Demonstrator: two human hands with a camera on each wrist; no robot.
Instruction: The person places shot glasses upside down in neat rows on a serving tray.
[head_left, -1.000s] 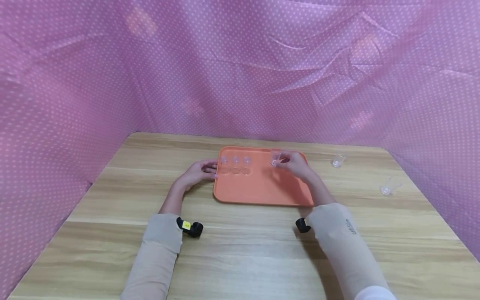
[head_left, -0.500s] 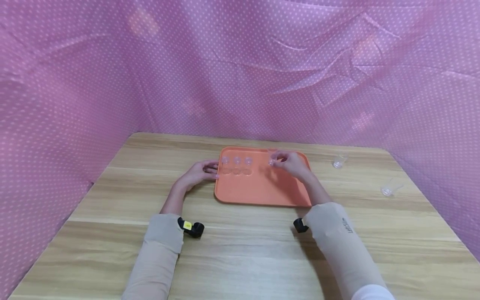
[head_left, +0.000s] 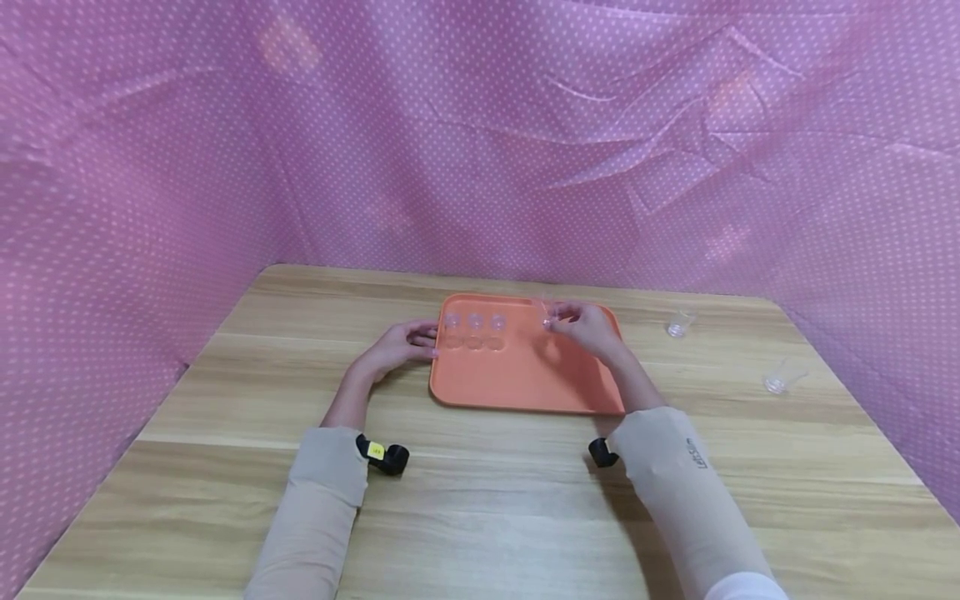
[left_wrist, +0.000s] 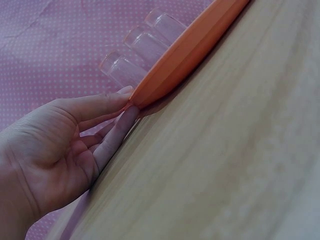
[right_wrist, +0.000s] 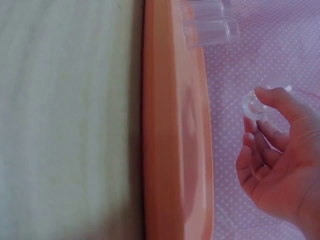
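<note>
Three glasses (head_left: 476,322) are blocking the far left of the tray (head_left: 510,379), the left hand (head_left: 393,346) is barring its left edge, and the right hand (head_left: 590,328) with its held glass (head_left: 546,318) is crowding the far right. Room is stretching across the near middle; two more glasses (head_left: 678,325) are obstructing the table's right.

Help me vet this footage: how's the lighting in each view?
Head: brightest, pale sheen on the table, shadow on the tray near the right hand; left wrist: dimmer, faint glints on the clear cups; right wrist: dim, dark strip where tray meets table.
</note>
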